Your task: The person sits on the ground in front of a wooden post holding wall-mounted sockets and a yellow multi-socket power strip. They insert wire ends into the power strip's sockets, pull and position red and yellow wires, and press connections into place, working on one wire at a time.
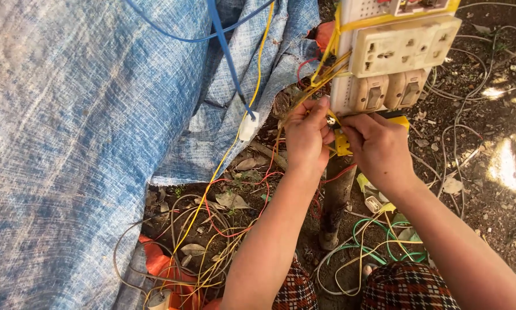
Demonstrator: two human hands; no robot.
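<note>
Hands meeting at the lower edge of a cream switch-and-socket board. Left hand pinches a small metallic fitting between thumb and fingers; right hand closes on the same point from the opposite side, fingers curled together, both equally near. Yellow tool lies just below the fingertips, its long axis hidden by the hands. Yellow wires rise above the left fingers. Blue tarpaulin spreads well left; white connector hangs beside it.

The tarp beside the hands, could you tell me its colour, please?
Faded blue tarp, seen in the head view.
</note>
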